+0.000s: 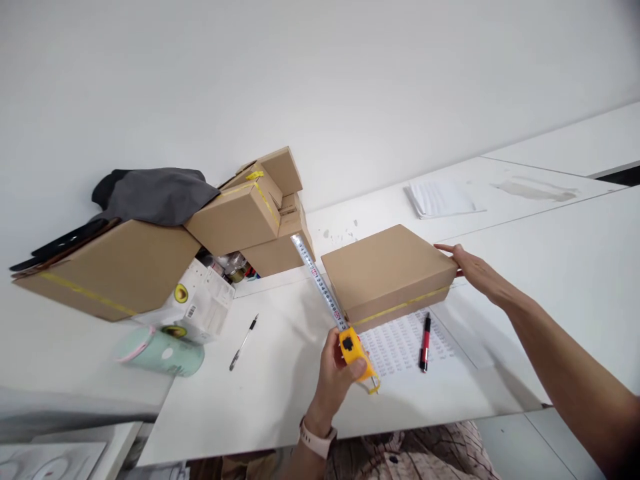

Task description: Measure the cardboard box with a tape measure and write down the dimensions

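Running beside the box: the silver blade of a yellow tape measure, slanting out past the far left corner, its tip overlapping the stacked cartons in this view; touching them or not, I can't tell.
Box: here it is, out on the white table, over the far part of a printed sheet, a yellow strip along its near side; whether it sits quite flat is hidden.
Table edges: the near edge passes below the left hand, close to the patterned clothing; the left edge comes out just beside the green bottle.
Room: a wide stretch of tabletop on the right, beyond the right hand; on the left, a narrower band between the tape measure and 1 clear pen; behind, a strip toward the wall, with 1 stack of papers at the back right.
Left fingers: curled round the yellow case, thumb laid across its near end, a pink watch on that wrist.
Right fingers: parted, not wrapped, thumb and forefinger a little apart against the box's right end; the others are partly hidden.
Red pen: lying on the sheet, between the 2 hands, its far end near the box.
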`<state>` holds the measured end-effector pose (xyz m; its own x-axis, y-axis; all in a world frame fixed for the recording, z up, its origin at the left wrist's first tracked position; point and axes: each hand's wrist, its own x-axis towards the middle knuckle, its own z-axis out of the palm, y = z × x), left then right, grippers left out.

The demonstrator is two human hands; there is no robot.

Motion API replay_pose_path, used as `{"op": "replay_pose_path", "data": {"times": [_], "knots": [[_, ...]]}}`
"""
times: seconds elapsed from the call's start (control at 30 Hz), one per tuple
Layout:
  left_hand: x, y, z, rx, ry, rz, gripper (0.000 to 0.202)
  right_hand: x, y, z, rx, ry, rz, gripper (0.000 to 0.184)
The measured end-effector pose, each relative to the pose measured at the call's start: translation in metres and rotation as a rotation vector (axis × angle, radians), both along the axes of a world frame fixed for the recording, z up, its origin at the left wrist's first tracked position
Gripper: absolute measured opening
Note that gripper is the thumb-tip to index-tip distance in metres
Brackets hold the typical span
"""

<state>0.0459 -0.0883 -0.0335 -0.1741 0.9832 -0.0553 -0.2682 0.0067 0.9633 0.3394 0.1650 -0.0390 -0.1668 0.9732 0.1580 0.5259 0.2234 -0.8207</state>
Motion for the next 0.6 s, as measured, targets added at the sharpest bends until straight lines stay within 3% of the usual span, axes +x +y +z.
{"op": "replay_pose_path", "data": {"times": [0.1,0.23,0.33,0.47,0.6], "knots": [[-0.012,0.023,0.018,0.064,0.046,-0.025,0.065,-0.021,-0.005,0.025,0.021,-0.009,-0.008,0.067],[-0.041,0.050,0.060,0.115,0.115,0.019,0.065,-0.047,0.010,0.070,0.147,-0.109,-0.024,0.061],[-0.052,0.062,0.081,0.144,0.131,0.056,0.060,-0.066,0.028,0.084,0.330,-0.194,-0.039,0.049],[-0.034,0.050,0.080,0.150,0.168,0.057,0.065,-0.090,0.043,0.082,0.601,-0.257,0.130,0.040],[0.010,0.025,0.052,0.002,-0.037,-0.218,0.075,-0.105,0.041,0.078,0.659,-0.369,0.149,0.041]]}}
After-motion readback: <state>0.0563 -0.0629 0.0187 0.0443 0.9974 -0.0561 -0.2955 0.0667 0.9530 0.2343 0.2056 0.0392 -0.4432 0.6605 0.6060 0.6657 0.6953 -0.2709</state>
